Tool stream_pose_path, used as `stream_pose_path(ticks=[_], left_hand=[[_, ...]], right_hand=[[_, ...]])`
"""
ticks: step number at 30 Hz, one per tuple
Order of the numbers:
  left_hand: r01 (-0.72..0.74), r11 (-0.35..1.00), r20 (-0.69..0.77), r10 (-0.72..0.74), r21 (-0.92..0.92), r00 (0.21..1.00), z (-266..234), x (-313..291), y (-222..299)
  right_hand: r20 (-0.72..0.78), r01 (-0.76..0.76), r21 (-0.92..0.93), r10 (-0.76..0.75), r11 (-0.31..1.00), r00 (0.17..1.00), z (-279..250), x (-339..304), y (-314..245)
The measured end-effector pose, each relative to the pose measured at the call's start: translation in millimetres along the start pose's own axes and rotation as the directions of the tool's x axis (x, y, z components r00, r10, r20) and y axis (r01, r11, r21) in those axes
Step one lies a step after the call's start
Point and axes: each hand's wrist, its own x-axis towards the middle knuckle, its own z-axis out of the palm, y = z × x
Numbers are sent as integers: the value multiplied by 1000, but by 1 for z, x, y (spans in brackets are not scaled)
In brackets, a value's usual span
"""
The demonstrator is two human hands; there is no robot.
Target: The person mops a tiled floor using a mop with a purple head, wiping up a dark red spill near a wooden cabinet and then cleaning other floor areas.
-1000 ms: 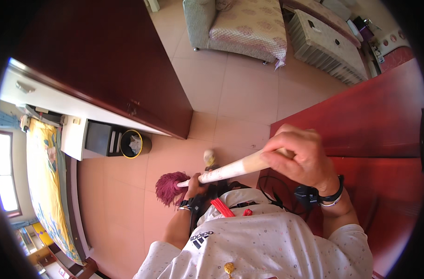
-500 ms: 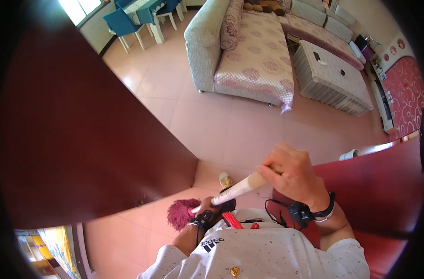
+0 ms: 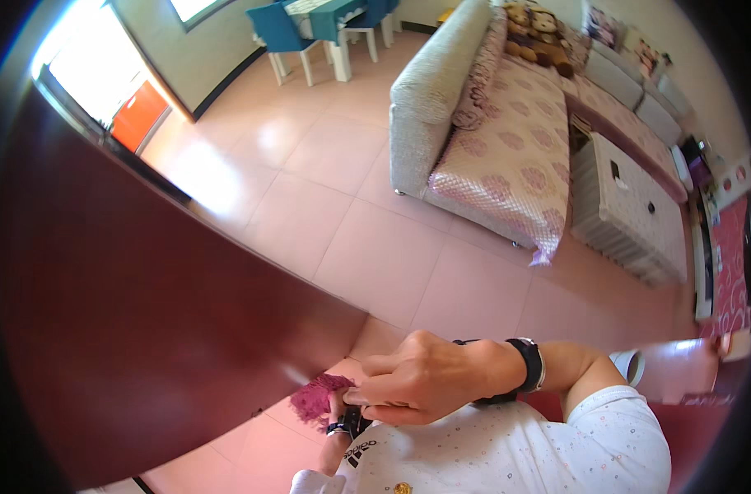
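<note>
Right hand [image 3: 418,377] has swung leftward, its hold impossible to tell — left hand [image 3: 337,404] grasps the mop [image 3: 314,400], so carrying seemingly continues.

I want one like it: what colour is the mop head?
The mop head is magenta-pink, seen in the head view.

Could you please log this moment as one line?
left hand: at pink mop head, grip unclear | right hand: curled, grip hidden | around: sofa ahead
</note>
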Motion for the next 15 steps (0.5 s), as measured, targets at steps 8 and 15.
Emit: stream_pose_path(ticks=[8, 15], left_hand=[[-150, 869, -364, -37, -471, 931, 29, 29, -53], [-387, 682, -590, -82, -621, 803, 134, 117, -74]], right_hand=[[316, 190, 129, -222, 973, 922, -47, -1, 43], [367, 150, 113, -182, 982, 912, -143, -36, 117]])
